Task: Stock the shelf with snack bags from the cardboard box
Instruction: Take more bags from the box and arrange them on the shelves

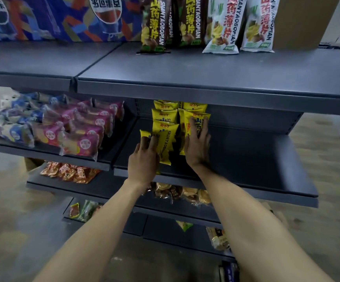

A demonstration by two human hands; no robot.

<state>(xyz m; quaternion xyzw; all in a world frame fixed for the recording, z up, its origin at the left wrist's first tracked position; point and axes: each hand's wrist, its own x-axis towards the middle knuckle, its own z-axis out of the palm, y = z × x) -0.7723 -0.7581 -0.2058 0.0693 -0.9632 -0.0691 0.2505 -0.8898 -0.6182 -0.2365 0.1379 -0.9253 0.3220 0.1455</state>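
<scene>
Two rows of yellow snack bags stand on the dark middle shelf (256, 159). My left hand (144, 159) grips the front bag of the left row (165, 145), fingers curled over its top left corner. My right hand (198, 143) lies flat with straight fingers against the front bag of the right row (193, 121). More yellow bags (165, 117) stand behind these two, reaching back under the upper shelf. The cardboard box is not in view.
Pink and blue packets (79, 131) fill the left half of the middle shelf. Tall brown and white bags (222, 25) stand on the top shelf (185, 78). Lower shelves hold orange packets (69, 171) and bagged pastries (181, 193). Bare shelf lies right of the yellow rows.
</scene>
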